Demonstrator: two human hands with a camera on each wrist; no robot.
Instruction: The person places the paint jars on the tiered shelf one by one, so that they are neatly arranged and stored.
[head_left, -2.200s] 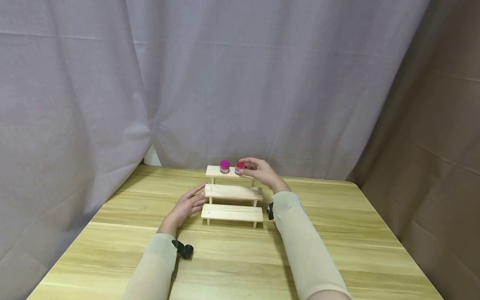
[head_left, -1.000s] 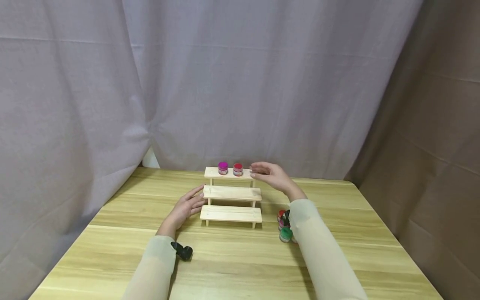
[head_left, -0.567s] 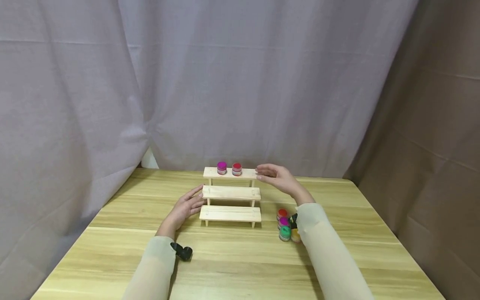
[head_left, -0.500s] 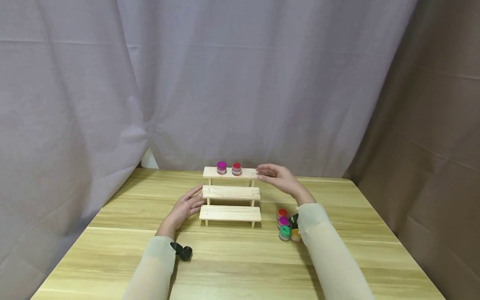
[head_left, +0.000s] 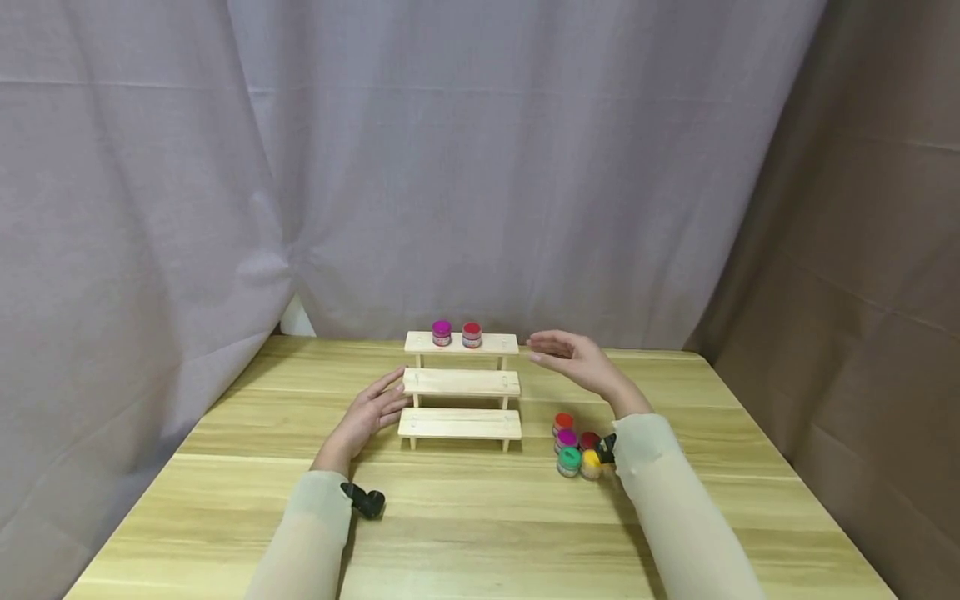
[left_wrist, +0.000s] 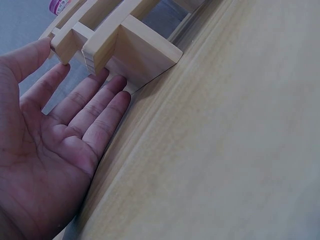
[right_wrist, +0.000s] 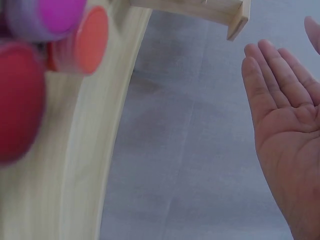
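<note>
A three-tier wooden stand [head_left: 461, 382] is on the table, and its top tier bears a small purple-lidded jar [head_left: 442, 333] and a red-lidded jar [head_left: 472, 335]. My left hand [head_left: 365, 417] lies at the stand's left side with fingers extended. In the left wrist view its fingertips [left_wrist: 118, 82] are right at the ends of the wooden boards. My right hand [head_left: 581, 360] is raised to the right of the top tier, fingers extended and holding nothing. The right wrist view shows its palm [right_wrist: 290, 130] apart from the stand.
Several small jars cluster on the table right of the stand: an orange-red one [head_left: 563, 423], a purple one [head_left: 567, 441], a green one [head_left: 569, 462], a yellow one [head_left: 591, 464] and a dark red one [head_left: 588, 441] partly behind the right wrist camera [head_left: 605, 448]. Grey curtain [head_left: 480, 183] hangs behind.
My right hand has let go of the red-lidded jar on the top tier and moved away to the right, uncovering the jar cluster. My left hand stays beside the stand.
</note>
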